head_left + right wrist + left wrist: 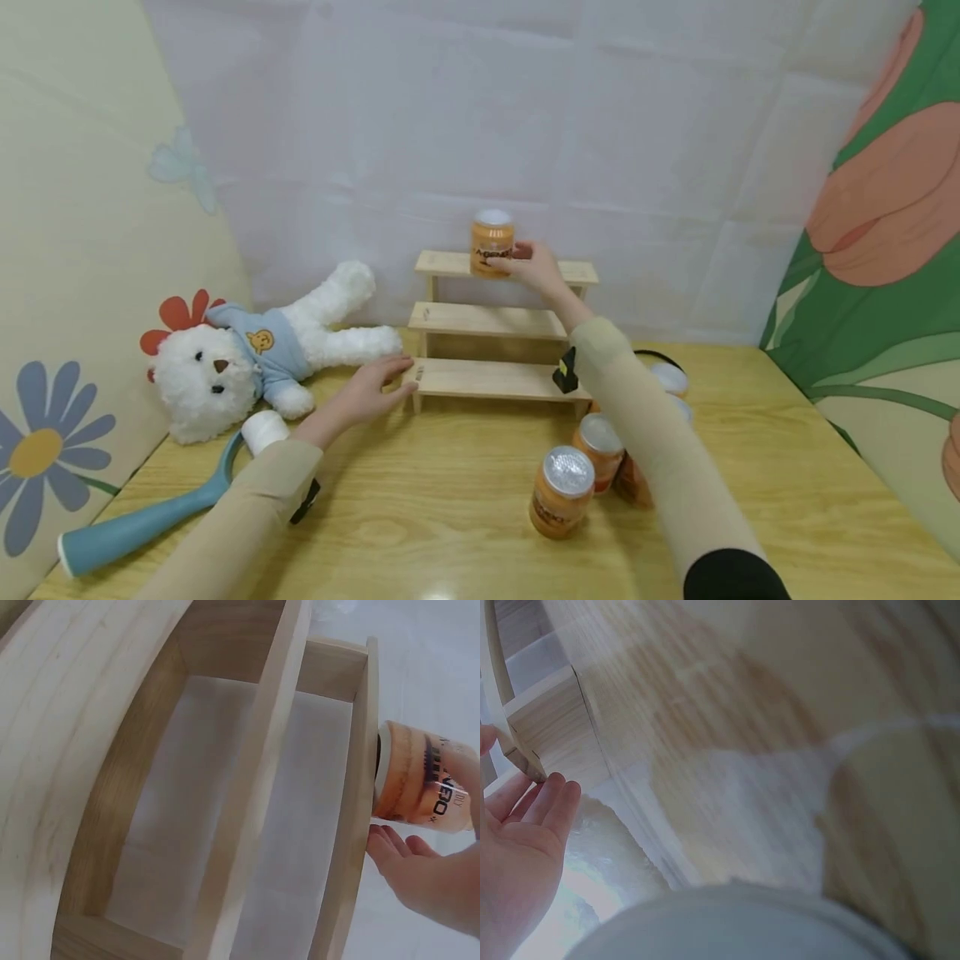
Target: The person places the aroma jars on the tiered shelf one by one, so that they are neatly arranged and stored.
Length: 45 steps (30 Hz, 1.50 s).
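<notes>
My right hand [536,268] grips an orange can [492,242] with a pale lid, upright at the top tier of a three-tier wooden display stand [487,318]. In the right wrist view the base of the can [420,776] is right by the top board; whether it bears its weight there I cannot tell. At the left end of the lowest tier, my left hand [367,392] holds the board's end between thumb and fingers, also seen in the left wrist view, where the fingertips [555,784] touch the corner of the board.
Several more orange cans [561,492] stand right of the stand, partly behind my right forearm. A white plush toy [270,350] in a blue shirt lies at left. In front of it are a blue-handled tool [142,521] and a white roll [264,431]. A pale cloth backs the table.
</notes>
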Motion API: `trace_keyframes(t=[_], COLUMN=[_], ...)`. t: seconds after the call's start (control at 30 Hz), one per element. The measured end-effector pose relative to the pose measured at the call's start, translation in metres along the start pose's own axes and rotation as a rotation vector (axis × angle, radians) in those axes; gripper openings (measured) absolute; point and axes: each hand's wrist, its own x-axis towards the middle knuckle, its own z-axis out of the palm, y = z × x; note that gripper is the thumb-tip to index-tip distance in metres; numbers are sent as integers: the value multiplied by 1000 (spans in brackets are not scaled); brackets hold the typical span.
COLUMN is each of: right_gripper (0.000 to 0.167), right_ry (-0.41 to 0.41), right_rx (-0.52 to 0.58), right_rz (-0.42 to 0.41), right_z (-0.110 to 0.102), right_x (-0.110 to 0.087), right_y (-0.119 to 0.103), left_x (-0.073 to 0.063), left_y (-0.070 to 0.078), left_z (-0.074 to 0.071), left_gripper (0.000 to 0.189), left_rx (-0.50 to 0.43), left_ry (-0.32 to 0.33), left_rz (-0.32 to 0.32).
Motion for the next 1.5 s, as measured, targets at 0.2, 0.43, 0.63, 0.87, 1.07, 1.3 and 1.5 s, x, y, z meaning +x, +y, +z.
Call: trace_keyframes(t=[0.2,0.43,0.63,0.87,1.07,1.3,1.5], right_gripper=[60,60,61,60,55,62,63], right_ry=[16,22,45,85,50,-29,-46], right_rx=[6,7,-6,-21,-42,-86,-99], right_rz=[-36,-53,-51,-73,-99,-9,-4], right_z=[9,17,23,21,21,8,-13], right_x=[3,5,8,9,8,0,-14], right_y=[6,2,-1,2,4,2,-1], left_x=[-3,-8,-8,-2,-1,-1,7], left_y=[-3,-1,1,3,2,-1,-4], left_z=[3,0,-2,1,4,5,4], left_gripper=[52,52,52,53,53,54,55], left_rx=[-1,-2,3,-4,-17,16,14], left_ry=[-3,0,-3,-19,-28,-5,15], left_rz=[-7,-18,-18,-12,-13,6,21])
